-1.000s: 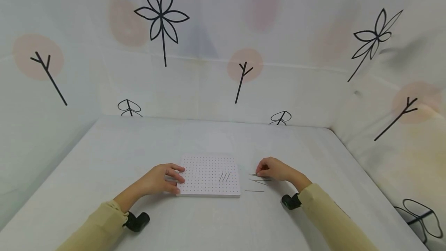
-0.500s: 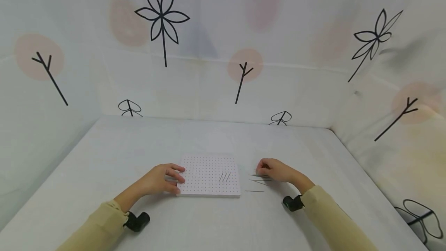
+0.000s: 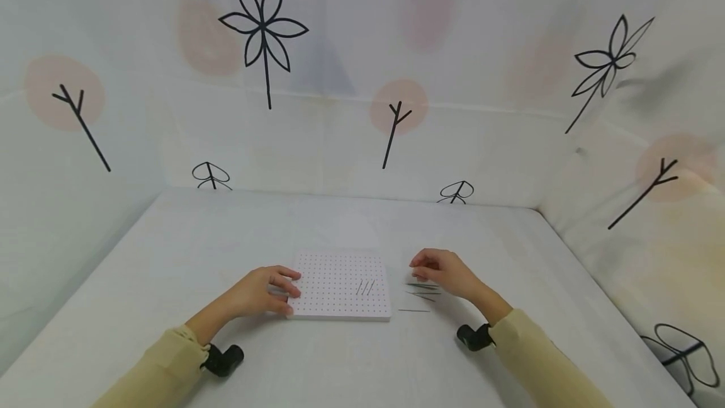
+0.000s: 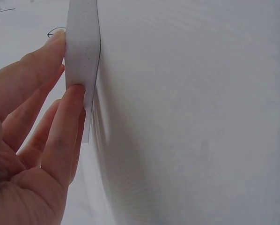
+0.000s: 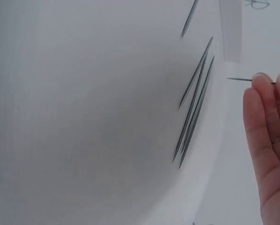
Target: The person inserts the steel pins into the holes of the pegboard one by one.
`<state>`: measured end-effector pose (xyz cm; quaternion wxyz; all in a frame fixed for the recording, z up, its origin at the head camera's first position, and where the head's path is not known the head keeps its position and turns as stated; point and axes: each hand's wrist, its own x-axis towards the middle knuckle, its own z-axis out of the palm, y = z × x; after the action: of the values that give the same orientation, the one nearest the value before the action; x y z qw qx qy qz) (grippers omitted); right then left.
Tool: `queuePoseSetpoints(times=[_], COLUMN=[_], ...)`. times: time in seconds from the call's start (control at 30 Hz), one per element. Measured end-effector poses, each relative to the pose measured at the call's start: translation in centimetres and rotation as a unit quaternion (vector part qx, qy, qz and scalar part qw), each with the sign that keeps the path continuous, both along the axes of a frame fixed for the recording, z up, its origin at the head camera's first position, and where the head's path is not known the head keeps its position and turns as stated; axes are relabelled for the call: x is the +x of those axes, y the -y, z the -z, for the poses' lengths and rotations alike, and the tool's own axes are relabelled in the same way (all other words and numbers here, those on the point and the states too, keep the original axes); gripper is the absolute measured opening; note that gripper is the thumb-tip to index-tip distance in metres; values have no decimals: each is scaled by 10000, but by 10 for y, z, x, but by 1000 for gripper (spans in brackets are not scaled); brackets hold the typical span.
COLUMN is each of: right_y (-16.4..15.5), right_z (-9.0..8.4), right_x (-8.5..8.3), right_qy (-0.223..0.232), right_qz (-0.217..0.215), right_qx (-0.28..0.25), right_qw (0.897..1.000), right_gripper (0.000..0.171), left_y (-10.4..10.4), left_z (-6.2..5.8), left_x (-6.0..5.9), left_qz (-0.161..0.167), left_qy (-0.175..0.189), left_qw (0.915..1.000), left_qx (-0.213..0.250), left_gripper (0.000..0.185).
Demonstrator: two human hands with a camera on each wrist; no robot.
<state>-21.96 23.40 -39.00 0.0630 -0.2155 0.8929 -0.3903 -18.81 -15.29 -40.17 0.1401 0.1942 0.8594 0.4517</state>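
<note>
A white board point(image 3: 334, 276) with rows of small holes lies on the table, and three thin metal needles point(image 3: 370, 288) stand tilted in its right part. My left hand point(image 3: 260, 293) touches the board's left edge with extended fingers; the left wrist view has the fingertips point(image 4: 73, 96) against the board's side point(image 4: 81, 51). Right of the board, my right hand point(image 3: 444, 269) is raised slightly above the table. It pinches a metal needle point(image 5: 239, 79) between thumb and fingers, the pointed end sticking out. Below that hand lie several loose needles point(image 3: 423, 293), pointed at both ends point(image 5: 194, 108).
One needle point(image 3: 414, 311) lies apart, closer to the front. A white cloth covers the table point(image 3: 340, 364), and white patterned cloth walls point(image 3: 328, 143) rise at the back and sides. Black cameras point(image 3: 223, 361) are strapped to both wrists.
My right hand has lifted off the loose needles and shifted slightly up and left, holding one needle. The left hand and the board have stayed put.
</note>
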Motion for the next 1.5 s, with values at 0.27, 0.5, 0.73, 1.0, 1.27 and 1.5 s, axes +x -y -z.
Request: queuePoseSetpoints(times=[0.27,0.5,0.73,1.0,1.27,1.5], right_y=[13,24,38,50,57,66], right_z=[-3,-5,-21,-35,-33,-36], right_x=[8,13,29,42,46,50], right_qy=[-151,-59,-116,-174,-199,-392], right_qz=[-65,-74,-158,-339,-426,-555], right_qx=[-510,-816,-847,-888,-865,-767], right_qw=[9986,9966,9962,9953,9951,9947], right_gripper=[12,12,8,7,9,8], left_y=[0,1,1,0,0,0], left_z=[0,-1,-2,0,-2,-2], left_x=[0,0,0,0,1,0], left_qz=[-35,34,46,42,69,20], left_qy=[-25,-123,-65,-79,-116,-112], left_qw=[10000,9999,10000,9999,9999,9999], left_qx=[-83,-104,-45,-63,-75,-100], left_gripper=[22,23,23,22,23,23])
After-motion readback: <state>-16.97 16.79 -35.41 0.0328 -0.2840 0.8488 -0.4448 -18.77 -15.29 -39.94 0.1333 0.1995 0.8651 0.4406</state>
